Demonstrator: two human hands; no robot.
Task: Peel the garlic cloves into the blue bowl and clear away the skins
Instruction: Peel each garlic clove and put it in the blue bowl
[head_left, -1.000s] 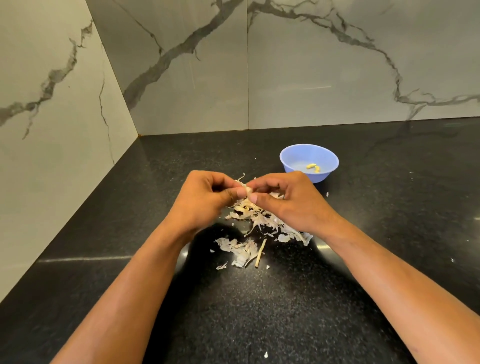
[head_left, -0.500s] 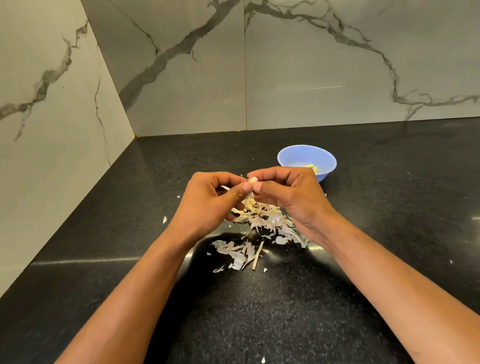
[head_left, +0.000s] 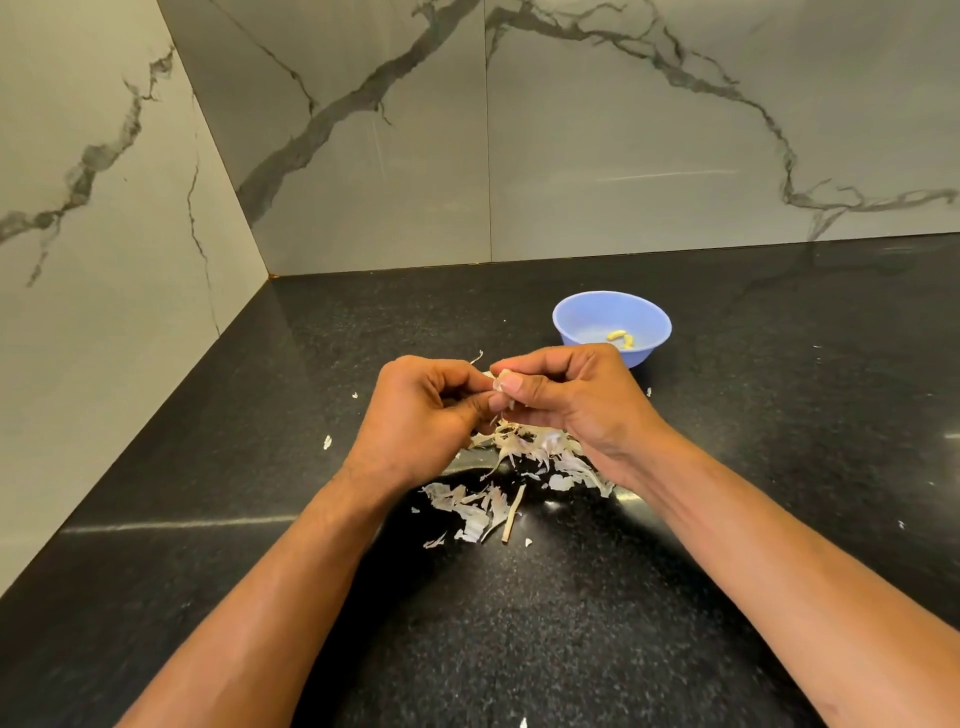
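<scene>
Above skins (head_left: 524, 457): both hands (head_left: 415, 410) (head_left: 576, 395) pinch garlic clove (head_left: 501, 382).

Setting: domestic kitchen, corner of a worktop.

Surface: table (head_left: 753, 519) of polished black speckled stone, glossy enough to throw back light streaks; it runs into a corner at far left.

Walls: large pale marble-look tiles (head_left: 597, 156) with dark grey veining, meeting the stone at a thin seam on the far side and along the left; one vertical tile joint shows on the far wall.

Food preparation evidence: heap of papery garlic skins (head_left: 524, 457) near the middle of the table, stray flakes scattered around it; a small blue bowl (head_left: 576, 322) farther right, with peeled yellowish cloves (head_left: 622, 338) inside.
</scene>
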